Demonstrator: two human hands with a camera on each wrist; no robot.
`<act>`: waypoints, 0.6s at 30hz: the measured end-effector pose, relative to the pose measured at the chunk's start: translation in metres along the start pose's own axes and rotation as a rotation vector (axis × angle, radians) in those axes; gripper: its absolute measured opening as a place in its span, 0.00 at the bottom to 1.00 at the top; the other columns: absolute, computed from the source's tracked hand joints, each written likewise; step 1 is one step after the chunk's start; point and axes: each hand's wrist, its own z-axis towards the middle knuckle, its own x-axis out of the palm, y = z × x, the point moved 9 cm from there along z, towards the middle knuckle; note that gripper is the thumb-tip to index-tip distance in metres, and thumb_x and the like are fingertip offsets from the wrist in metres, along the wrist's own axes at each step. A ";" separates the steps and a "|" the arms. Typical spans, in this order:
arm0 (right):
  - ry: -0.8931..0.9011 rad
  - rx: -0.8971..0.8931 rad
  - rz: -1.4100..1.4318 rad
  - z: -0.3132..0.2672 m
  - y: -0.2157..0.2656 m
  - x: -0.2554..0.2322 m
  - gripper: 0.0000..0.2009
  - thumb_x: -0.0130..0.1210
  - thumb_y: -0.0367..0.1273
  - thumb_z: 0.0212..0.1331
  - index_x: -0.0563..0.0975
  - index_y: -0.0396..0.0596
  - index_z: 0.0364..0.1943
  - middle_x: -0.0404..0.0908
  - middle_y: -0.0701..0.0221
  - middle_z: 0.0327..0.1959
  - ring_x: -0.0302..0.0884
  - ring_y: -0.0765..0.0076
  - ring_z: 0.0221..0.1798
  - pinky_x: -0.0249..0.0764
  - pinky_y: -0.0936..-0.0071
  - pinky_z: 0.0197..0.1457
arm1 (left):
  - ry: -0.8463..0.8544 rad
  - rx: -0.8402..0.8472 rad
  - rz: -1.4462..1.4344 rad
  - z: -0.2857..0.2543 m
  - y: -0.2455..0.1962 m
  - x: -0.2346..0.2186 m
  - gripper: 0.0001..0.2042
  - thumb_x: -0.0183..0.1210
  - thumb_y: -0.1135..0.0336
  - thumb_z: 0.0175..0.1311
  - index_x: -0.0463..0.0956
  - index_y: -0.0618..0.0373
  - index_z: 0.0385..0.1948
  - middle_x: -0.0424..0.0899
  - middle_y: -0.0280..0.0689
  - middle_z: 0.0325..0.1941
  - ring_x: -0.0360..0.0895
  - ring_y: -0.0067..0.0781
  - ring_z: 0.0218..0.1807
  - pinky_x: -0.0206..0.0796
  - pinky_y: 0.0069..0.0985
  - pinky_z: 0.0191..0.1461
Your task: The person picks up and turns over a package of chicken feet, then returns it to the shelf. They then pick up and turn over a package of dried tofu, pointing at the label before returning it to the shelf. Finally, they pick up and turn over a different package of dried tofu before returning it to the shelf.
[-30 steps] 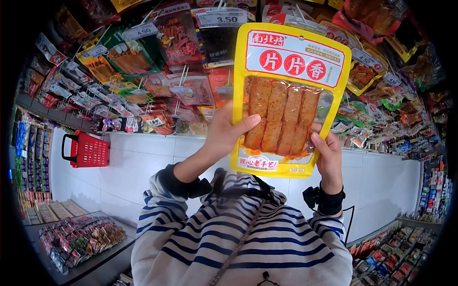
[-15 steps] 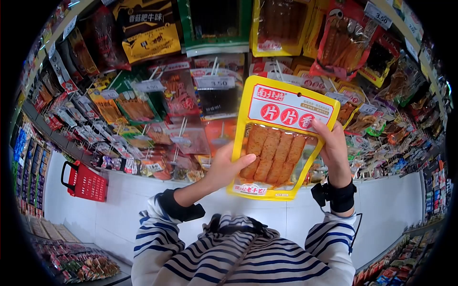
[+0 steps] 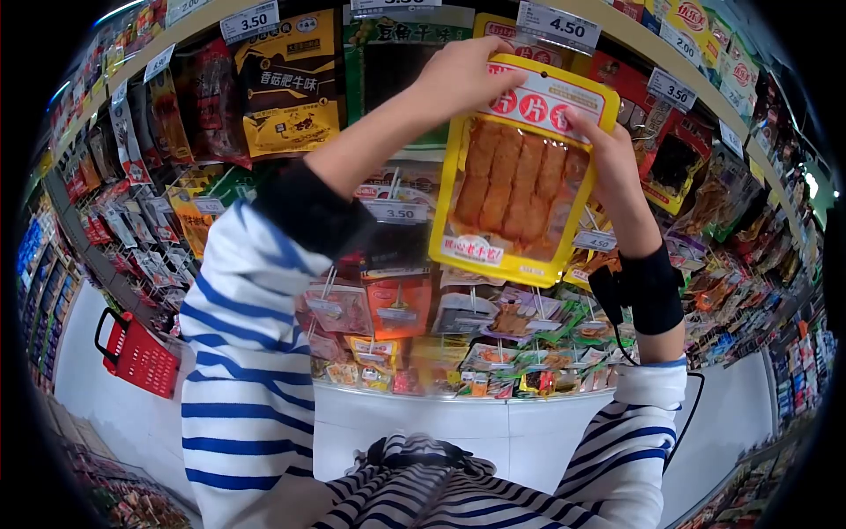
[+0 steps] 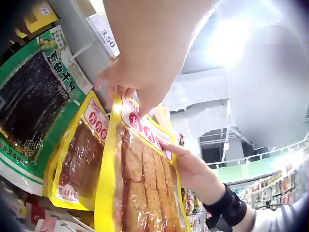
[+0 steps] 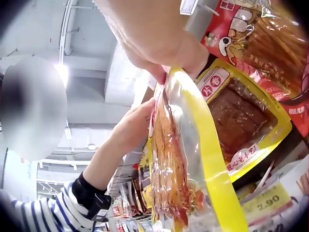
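Observation:
A yellow-edged packet (image 3: 520, 176) with brown strips behind a clear window hangs upright between both hands, in front of the shelf. The left hand (image 3: 467, 78) pinches its top left edge, thumb on the front. At the upper right side the right hand (image 3: 612, 159) grips it, thumb over the printed label. The left wrist view shows the packet (image 4: 145, 179) beside a similar yellow packet (image 4: 79, 164) on the rack. In the right wrist view, another such packet (image 5: 236, 116) hangs just behind the held one; the fingers behind the packet are partly hidden.
A green packet (image 4: 34, 101) hangs left of the yellow ones, and a black-and-yellow packet (image 3: 289, 84) farther left. Price tags (image 3: 559, 25) line the shelf edge. Lower hooks hold many small packets. A red basket (image 3: 141, 354) stands on the floor at the left.
The packet has risen towards the upper rack. The left hand has moved from its lower left side to the top edge, while the right hand has shifted from the lower right to the upper right.

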 end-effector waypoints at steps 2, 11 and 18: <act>-0.049 -0.070 -0.005 0.019 -0.002 -0.005 0.14 0.55 0.38 0.48 0.74 0.41 0.35 0.75 0.73 0.30 0.69 0.81 0.29 0.65 0.82 0.32 | 0.084 -0.095 -0.177 0.018 0.020 0.016 0.19 0.60 0.60 0.46 0.73 0.62 0.38 0.78 0.42 0.34 0.77 0.30 0.36 0.67 0.23 0.42; -0.119 -0.148 -0.108 0.065 0.011 -0.014 0.14 0.55 0.38 0.48 0.74 0.44 0.36 0.76 0.73 0.33 0.70 0.78 0.36 0.65 0.78 0.34 | -0.067 -0.112 -0.447 0.056 0.044 0.032 0.17 0.61 0.61 0.47 0.75 0.59 0.38 0.79 0.36 0.35 0.75 0.21 0.35 0.66 0.18 0.41; -0.139 -0.159 -0.115 0.078 0.014 -0.016 0.13 0.56 0.37 0.47 0.74 0.47 0.36 0.76 0.74 0.34 0.71 0.77 0.37 0.67 0.75 0.35 | -0.025 -0.074 -0.349 0.072 0.039 0.033 0.14 0.61 0.64 0.46 0.76 0.61 0.34 0.79 0.39 0.32 0.75 0.25 0.30 0.65 0.22 0.35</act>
